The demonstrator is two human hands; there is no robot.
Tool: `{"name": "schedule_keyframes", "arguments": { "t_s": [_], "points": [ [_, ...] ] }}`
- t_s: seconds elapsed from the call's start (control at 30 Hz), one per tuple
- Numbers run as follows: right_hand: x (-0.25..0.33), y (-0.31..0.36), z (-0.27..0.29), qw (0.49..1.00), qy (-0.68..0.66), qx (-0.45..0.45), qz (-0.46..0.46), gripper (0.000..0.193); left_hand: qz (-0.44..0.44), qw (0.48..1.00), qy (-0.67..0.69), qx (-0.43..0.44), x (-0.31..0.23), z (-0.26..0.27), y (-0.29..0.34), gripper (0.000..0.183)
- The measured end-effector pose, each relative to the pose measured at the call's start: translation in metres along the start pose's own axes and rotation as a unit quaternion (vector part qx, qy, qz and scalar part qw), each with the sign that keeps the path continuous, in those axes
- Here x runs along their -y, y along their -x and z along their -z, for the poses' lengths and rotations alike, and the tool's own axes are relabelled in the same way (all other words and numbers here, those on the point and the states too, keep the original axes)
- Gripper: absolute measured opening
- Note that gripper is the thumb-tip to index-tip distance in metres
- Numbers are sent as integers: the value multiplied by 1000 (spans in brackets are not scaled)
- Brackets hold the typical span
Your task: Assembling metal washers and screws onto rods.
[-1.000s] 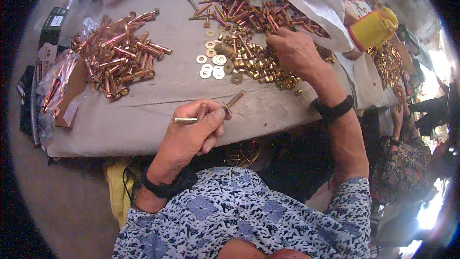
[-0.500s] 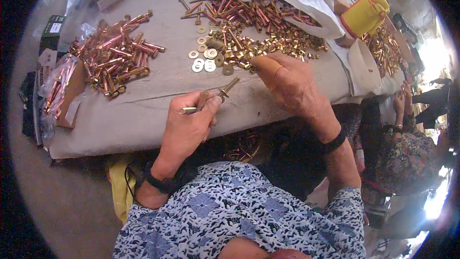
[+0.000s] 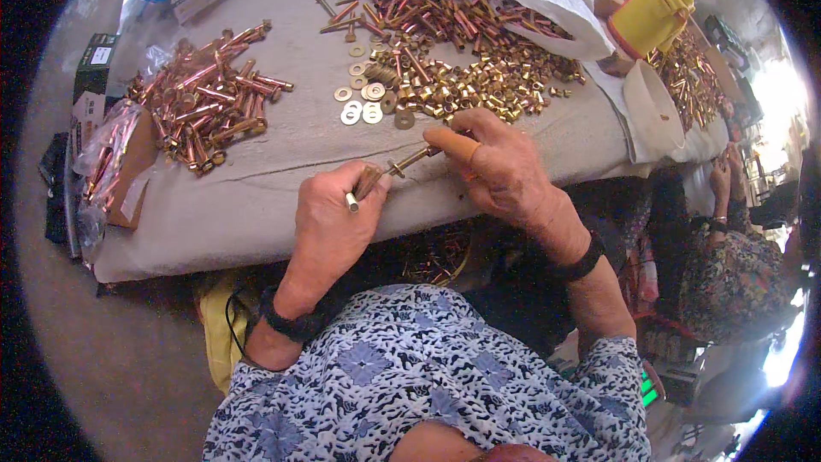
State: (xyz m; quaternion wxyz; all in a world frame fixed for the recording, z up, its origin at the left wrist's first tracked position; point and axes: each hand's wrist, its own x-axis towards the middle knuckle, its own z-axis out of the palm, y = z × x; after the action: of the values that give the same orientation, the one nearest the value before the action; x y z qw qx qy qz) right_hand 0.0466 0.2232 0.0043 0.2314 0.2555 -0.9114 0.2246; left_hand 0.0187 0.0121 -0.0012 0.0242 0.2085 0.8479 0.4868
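Above the creased, cloth-covered tabletop point(image 3: 312, 85), the left hand point(image 3: 335, 214) curls closed around slender, gold-toned bolts point(image 3: 414, 159); the right hand point(image 3: 506, 167) pinches one's tip, past its flat, round washer point(image 3: 396, 169). Apparently some small, finger-hidden part is being fitted on, calling for steady alignment.

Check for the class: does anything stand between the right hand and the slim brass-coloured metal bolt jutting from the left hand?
Nothing visible does. The right hand is at the outer end of the bolt, though contact is hard to tell. The loose gold-coloured metal sleeves lie farther off, out of that path.
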Motion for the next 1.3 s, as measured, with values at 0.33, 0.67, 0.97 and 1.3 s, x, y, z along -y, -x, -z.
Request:
{"name": "schedule_keyframes", "arguments": {
  "t_s": [0.33, 0.67, 0.97, 1.3],
  "points": [
    [4, 4, -7, 978, -178, -61, -91, 26, -115, 989, -85, 38, 7, 7, -1, 15],
    [30, 23, -18, 895, -336, -48, -291, 22, -57, 996, 18, 60, 0, 2, 3, 8],
    [33, 18, -1, 830, -409, -154, -346, 21, -23, 996, -9, 89, 0, 6, 5, 21],
    [32, 17, -10, 819, -416, -185, -349, 16, 8, 995, -1, 96, -1, 6, 5, 15]
  ]
}}
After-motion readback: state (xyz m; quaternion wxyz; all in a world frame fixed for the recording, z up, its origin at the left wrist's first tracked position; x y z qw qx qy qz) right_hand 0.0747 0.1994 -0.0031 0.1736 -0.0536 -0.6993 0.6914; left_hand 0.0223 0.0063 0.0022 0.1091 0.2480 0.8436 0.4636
